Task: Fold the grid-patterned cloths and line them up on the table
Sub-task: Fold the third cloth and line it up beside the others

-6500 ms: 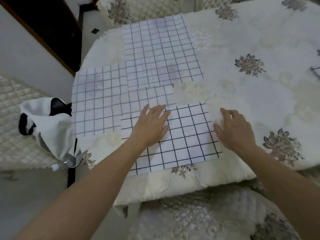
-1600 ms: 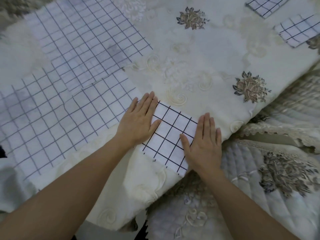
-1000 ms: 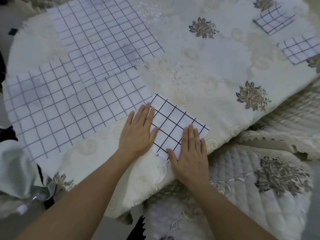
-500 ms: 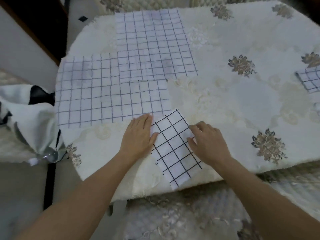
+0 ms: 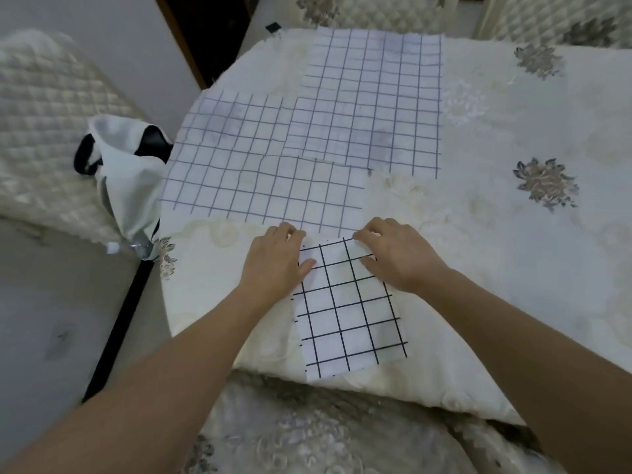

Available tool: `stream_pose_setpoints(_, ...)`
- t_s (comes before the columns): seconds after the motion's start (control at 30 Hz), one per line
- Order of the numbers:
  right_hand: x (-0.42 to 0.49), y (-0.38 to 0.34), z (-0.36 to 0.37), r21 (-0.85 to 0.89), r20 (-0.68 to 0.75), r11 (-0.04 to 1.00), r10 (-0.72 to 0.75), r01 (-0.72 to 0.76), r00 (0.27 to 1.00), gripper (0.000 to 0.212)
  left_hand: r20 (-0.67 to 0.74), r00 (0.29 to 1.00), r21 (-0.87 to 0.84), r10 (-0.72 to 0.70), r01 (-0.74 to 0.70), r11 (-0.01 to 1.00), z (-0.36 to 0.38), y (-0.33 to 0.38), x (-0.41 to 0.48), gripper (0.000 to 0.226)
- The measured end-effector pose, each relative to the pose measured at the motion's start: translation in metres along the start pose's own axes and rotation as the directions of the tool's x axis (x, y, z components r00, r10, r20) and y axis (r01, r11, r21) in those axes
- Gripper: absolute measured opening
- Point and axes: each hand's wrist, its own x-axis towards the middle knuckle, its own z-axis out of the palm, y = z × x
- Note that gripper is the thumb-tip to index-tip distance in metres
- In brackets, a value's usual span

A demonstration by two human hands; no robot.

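Curled fingers of both your hands held the far end of the folded cloth (image 5: 349, 313). Your left hand (image 5: 277, 261) pinched its far left corner and your right hand (image 5: 396, 254) its far right corner, with both thumbs lying on top.

Your table (image 5: 513, 268) wore a cream embroidered covering with grey-brown flower motifs. Two spread cloths lay flat on it and overlapped, both white with thin grid lines. They were the far cloth (image 5: 369, 100) and the nearer spread cloth (image 5: 260, 186), whose near edge sat just beyond your knuckles.

A soft white-and-black bag (image 5: 126, 172) slumped just beside the table's left edge.

The folded cloth was a narrow white rectangle with a bold black grid. Its long axis ran from the table's near edge away from you, the far end leaning slightly left.
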Motion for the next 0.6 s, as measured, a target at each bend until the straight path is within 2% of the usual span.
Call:
stream_pose_setpoints(0.2,0.035,0.005,-0.002,-0.036,0.073,0.997,-0.061,0.064,0.995,0.044,0.016,1.000,-0.038,-0.011,0.011,0.999,0.009,0.003,0.008,0.054)
stream_pose_setpoints(0.43,0.053,0.014,0.006,0.049,0.129,0.998,-0.033,0.027,0.991,0.040,0.026,1.000,-0.087,-0.003,0.005,0.996,0.015,0.000,0.010,0.053)
stream_pose_setpoints(0.6,0.066,0.018,0.001,0.066,0.243,0.998,-0.030,0.015,0.969,0.036,0.047,0.998,-0.132,0.038,-0.031,0.991,0.013,-0.001,0.015,0.049)
